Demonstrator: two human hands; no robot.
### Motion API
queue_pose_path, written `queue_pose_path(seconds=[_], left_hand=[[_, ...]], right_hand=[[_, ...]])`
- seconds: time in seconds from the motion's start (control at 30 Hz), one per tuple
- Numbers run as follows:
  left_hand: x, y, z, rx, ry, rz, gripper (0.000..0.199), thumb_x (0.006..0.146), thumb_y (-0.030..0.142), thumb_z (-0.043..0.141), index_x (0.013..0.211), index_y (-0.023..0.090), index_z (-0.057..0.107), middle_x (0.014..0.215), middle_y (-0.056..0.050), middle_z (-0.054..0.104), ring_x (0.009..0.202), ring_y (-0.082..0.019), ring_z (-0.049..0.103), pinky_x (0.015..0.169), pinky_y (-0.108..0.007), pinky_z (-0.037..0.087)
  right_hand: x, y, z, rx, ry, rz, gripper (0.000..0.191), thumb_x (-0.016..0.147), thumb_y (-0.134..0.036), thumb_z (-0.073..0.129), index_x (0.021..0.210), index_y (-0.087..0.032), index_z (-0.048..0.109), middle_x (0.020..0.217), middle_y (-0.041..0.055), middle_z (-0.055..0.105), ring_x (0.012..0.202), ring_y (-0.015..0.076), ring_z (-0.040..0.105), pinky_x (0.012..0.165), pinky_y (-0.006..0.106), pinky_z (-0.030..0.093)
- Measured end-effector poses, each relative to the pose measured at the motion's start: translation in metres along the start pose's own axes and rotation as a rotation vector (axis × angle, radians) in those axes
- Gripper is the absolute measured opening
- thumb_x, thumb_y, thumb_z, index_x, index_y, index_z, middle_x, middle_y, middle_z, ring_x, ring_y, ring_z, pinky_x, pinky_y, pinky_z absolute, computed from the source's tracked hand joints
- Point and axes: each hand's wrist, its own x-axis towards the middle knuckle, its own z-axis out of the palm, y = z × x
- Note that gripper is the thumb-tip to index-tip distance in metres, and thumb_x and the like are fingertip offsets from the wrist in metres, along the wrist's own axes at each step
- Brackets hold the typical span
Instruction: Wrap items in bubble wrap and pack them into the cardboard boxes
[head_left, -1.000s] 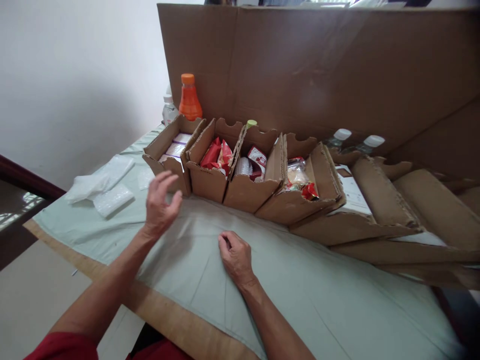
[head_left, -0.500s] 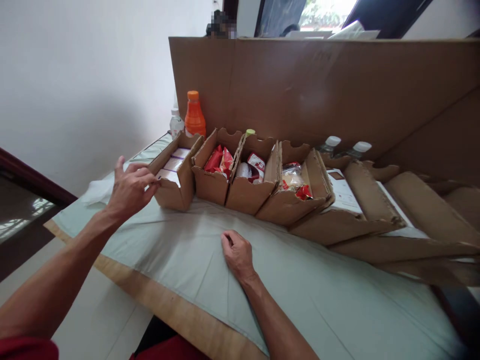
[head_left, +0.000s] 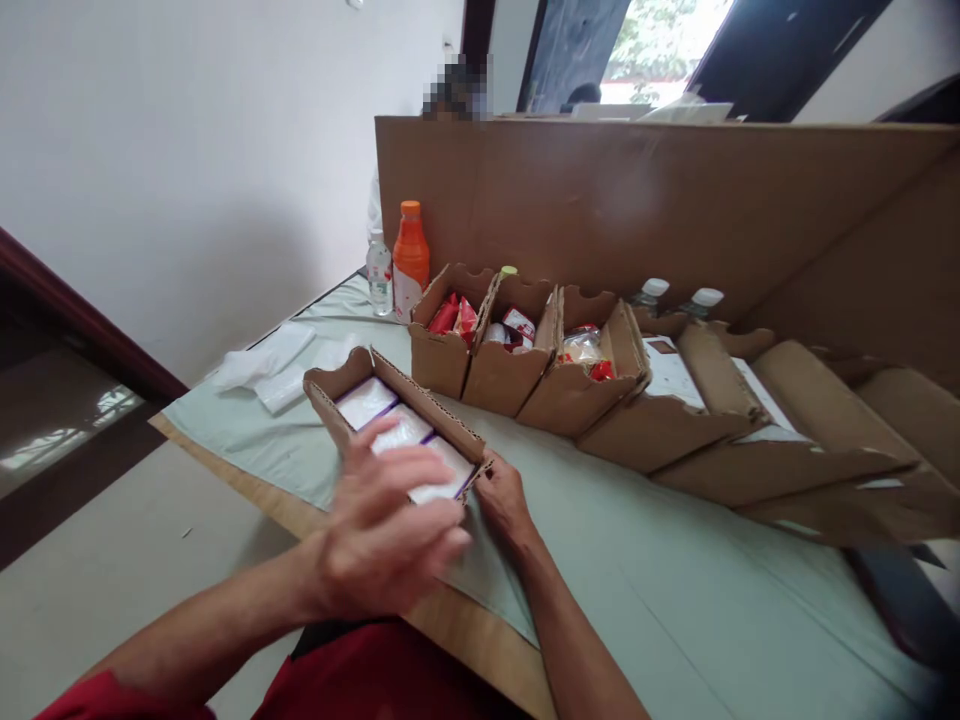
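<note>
1. Near the front edge of the counter [head_left: 622,610], which is covered by a pale green cloth, a narrow open cardboard box [head_left: 409,385] sits at a slant, apart from the row of other boxes; from where I stand, I can't tell whether its underside touches the cloth.
2. Three white packs [head_left: 403,428] with purple edges lie in a line inside it.
3. The person's right hand [head_left: 504,500] has its fingers clamped on the near right corner of that box.
4. The left hand [head_left: 390,540] is blurred over the box's near left side, fingers loosely curled and parted, holding nothing I can see; whether it touches the box, I can't tell.
5. Behind, the row of cardboard boxes [head_left: 439,365] runs off to the right, with red packets [head_left: 454,316] in the leftmost one.
6. Just beyond the row's left end, an orange bottle [head_left: 411,250] and a clear bottle [head_left: 380,278] stand upright, side by side.
7. Crumpled clear plastic wrappers [head_left: 274,370] lie on the cloth, left of the open box.
8. A tall cardboard panel [head_left: 540,190] rises behind the row.
</note>
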Motion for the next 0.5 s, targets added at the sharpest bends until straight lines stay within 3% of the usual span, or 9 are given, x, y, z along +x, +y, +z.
queue_pose_path(seconds=[0.07, 0.13, 0.17, 0.23, 0.3, 0.4, 0.5], left_hand=[[-0.014, -0.028, -0.017, 0.079, 0.275, -0.169, 0.018, 0.09, 0.025, 0.066, 0.107, 0.032, 0.067, 0.118, -0.004, 0.068, 0.112, -0.026, 0.068, 0.114, -0.056, 0.047], [-0.032, -0.07, -0.028, 0.099, 0.531, -0.459, 0.025, 0.089, 0.031, 0.068, 0.114, 0.026, 0.067, 0.131, -0.007, 0.064, 0.127, -0.028, 0.062, 0.117, -0.054, 0.045], [-0.04, -0.092, -0.029, 0.034, 0.594, -0.636, 0.03, 0.089, 0.034, 0.068, 0.117, 0.024, 0.066, 0.135, -0.009, 0.063, 0.132, -0.028, 0.059, 0.119, -0.051, 0.043], [-0.055, -0.129, -0.021, -0.225, 0.612, -1.013, 0.034, 0.091, 0.04, 0.064, 0.12, 0.022, 0.066, 0.134, -0.008, 0.067, 0.136, -0.028, 0.057, 0.121, -0.048, 0.04], [-0.066, -0.148, -0.004, -0.402, 0.566, -1.186, 0.036, 0.095, 0.046, 0.057, 0.117, 0.02, 0.069, 0.127, -0.01, 0.073, 0.135, -0.031, 0.059, 0.117, -0.05, 0.044], [-0.079, -0.147, 0.026, -0.538, 0.54, -1.235, 0.045, 0.097, 0.055, 0.053, 0.117, 0.02, 0.071, 0.117, -0.009, 0.078, 0.134, -0.033, 0.061, 0.113, -0.046, 0.049], [-0.089, -0.132, 0.052, -0.647, 0.557, -1.262, 0.056, 0.098, 0.063, 0.048, 0.126, 0.02, 0.07, 0.125, -0.008, 0.077, 0.14, -0.031, 0.055, 0.118, -0.042, 0.044]], right_hand=[[-0.016, -0.001, -0.011, 0.043, 0.047, 0.037, 0.034, 0.093, -0.044, 0.055, 0.099, -0.018, 0.075, 0.093, 0.0065, 0.078, 0.084, 0.0227, 0.071, 0.077, 0.031, 0.055], [-0.034, -0.007, -0.017, 0.076, 0.113, 0.073, 0.041, 0.096, -0.051, 0.053, 0.109, -0.017, 0.073, 0.106, 0.0107, 0.078, 0.097, 0.0255, 0.072, 0.085, 0.036, 0.056], [-0.044, -0.011, -0.016, 0.087, 0.141, 0.085, 0.046, 0.098, -0.054, 0.051, 0.117, -0.017, 0.071, 0.116, 0.0125, 0.076, 0.106, 0.0265, 0.071, 0.092, 0.038, 0.056], [-0.062, -0.022, -0.005, 0.122, 0.182, 0.093, 0.053, 0.102, -0.057, 0.046, 0.136, -0.019, 0.063, 0.137, 0.014, 0.068, 0.126, 0.0271, 0.064, 0.105, 0.042, 0.051], [-0.077, -0.034, 0.015, 0.185, 0.197, 0.079, 0.059, 0.104, -0.057, 0.043, 0.15, -0.022, 0.051, 0.154, 0.0128, 0.055, 0.142, 0.0264, 0.052, 0.116, 0.045, 0.043], [-0.091, -0.042, 0.047, 0.304, 0.26, 0.06, 0.061, 0.106, -0.056, 0.04, 0.159, -0.026, 0.039, 0.166, 0.0094, 0.041, 0.154, 0.026, 0.037, 0.126, 0.05, 0.03], [-0.087, -0.037, 0.055, 0.387, 0.378, 0.07, 0.061, 0.107, -0.056, 0.036, 0.16, -0.026, 0.037, 0.166, 0.009, 0.04, 0.154, 0.0271, 0.036, 0.126, 0.052, 0.028]])
